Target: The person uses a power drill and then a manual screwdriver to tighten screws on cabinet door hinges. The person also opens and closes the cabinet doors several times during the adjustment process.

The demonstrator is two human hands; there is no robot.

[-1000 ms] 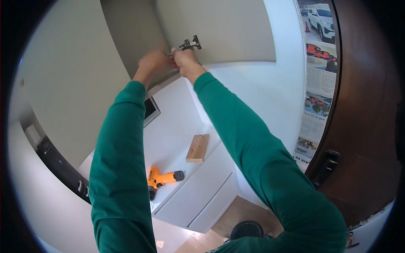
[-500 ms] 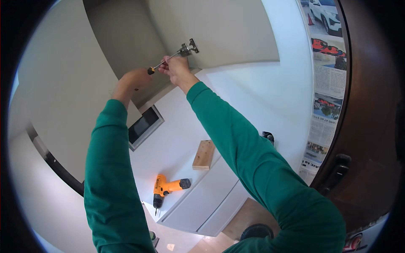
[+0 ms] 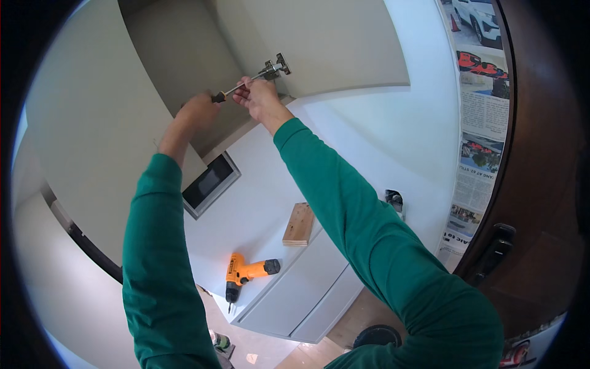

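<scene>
My left hand (image 3: pixel 200 112) is closed round the dark handle of a screwdriver (image 3: pixel 235 90). The shaft slants up to the right, its tip at a metal cabinet hinge (image 3: pixel 272 67) on the inner face of an open grey-beige door (image 3: pixel 332 43). Close below the hinge, my right hand (image 3: pixel 260 98) pinches the screwdriver's shaft between thumb and fingers. Where exactly the tip meets the hinge is too small to make out.
Below my arms, an orange cordless drill (image 3: pixel 244 269) and a wooden block (image 3: pixel 298 224) lie on a white cabinet top (image 3: pixel 264 184). A dark-screened, silver-framed panel (image 3: pixel 212 184) is near the left door (image 3: pixel 92 135). Newspaper (image 3: pixel 476 123) covers a strip beside the brown door (image 3: pixel 541 154).
My left hand has shifted slightly and turned with the screwdriver handle. The right hand stays by the shaft, and the view has moved a little.
</scene>
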